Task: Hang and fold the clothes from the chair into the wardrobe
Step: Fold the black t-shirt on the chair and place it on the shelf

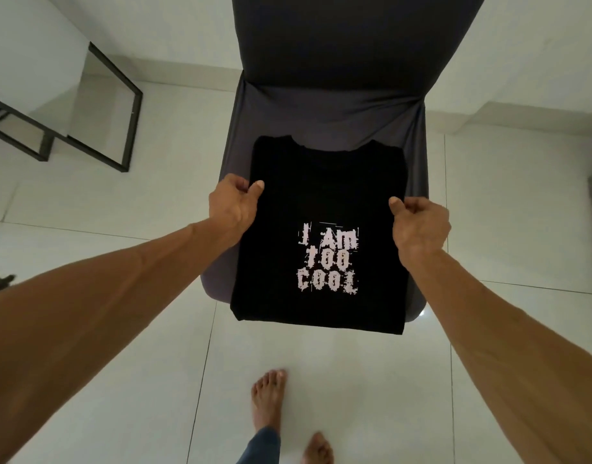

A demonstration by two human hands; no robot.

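Black T-shirt was folded into a narrow rectangle, sleeves tucked out of sight, collar toward the chair backrest. It sat over the chair seat, with the hem end overhanging the seat's front edge. Couldn't tell whether it rested on the seat or was lifted just clear of it.

White print "I AM TOO COOL" faced up, on the half of the shirt nearer the chair's front edge.

Left hand pinched the shirt's left edge over the chair's left side: thumb on top of the fabric, other fingers curled under it. Right hand gripped the right edge the same way over the chair's right side, thumb on top, fingers curled below. Both grips were at about mid-length of the fold.

Chair was covered in dark grey fabric, with creases where seat met backrest.

Black metal frame stood on the floor, well left of the chair. The person's bare feet were on the pale tiles in front of the chair.
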